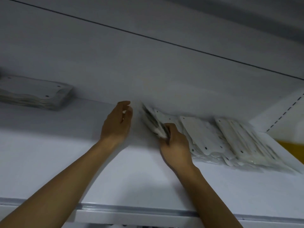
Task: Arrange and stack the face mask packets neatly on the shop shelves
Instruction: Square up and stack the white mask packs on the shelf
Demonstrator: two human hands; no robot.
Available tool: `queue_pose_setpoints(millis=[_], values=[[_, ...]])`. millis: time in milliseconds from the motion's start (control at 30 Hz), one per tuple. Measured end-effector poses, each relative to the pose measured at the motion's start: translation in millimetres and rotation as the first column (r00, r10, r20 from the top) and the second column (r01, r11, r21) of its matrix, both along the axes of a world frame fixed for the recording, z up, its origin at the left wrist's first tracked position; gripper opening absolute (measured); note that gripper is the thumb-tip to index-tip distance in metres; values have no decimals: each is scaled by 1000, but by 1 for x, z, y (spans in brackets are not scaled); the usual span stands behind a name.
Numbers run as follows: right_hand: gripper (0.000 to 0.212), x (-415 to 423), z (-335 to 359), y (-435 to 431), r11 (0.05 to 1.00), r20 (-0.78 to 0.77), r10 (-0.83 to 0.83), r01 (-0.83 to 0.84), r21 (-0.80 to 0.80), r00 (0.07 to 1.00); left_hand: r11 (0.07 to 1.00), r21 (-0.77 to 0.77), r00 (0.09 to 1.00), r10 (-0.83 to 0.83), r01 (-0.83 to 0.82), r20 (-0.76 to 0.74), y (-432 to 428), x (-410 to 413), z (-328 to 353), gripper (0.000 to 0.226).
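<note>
On a white shelf [82, 162], the right hand [175, 145] pinches a tilted bundle of mask packets [153, 120], the left hand [117, 122] loose and empty beside it; unsupported, the bundle could fan and slip.

A yellow surface [289, 146] shows at the right edge beside a slotted white upright [286, 113]

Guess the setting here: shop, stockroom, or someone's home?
Likely a shop or its stockroom. A white metal shelf carries several piles of identical sealed white packets, with another neat stack at far left. A slotted shelving upright of retail type stands at the right.
</note>
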State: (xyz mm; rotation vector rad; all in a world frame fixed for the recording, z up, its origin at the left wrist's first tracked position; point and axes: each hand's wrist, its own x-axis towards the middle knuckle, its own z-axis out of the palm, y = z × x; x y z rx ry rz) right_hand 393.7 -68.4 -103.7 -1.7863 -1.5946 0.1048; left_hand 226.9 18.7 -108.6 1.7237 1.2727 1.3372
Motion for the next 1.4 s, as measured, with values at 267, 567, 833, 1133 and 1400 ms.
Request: queue_pose_setpoints(millis=[267, 567, 833, 1133, 1400], values=[[28, 4, 10, 2, 965, -815, 158, 89, 248, 558, 930, 346, 951, -9, 121, -309, -13, 10, -2, 34], [75, -5, -6, 4, 897, 431, 248, -374, 237, 867, 746, -218, 584, -269, 630, 766, -34, 17, 28, 50], [78, -10, 20, 1, 903, -556, 249, 18, 430, 793, 887, -155, 740, -254, 435, 623, -36, 22, 36, 24], [44, -13, 45, -5, 940, -736, 332, -137, 313, 590, 914, -67, 877, -360, 400, 318, -39, 24, 56, 44], [29, -12, 59, -4, 961, -726, 258, -95, 259, 638, 933, -103, 906, -302, 345, 295, -40, 19, 63, 51]])
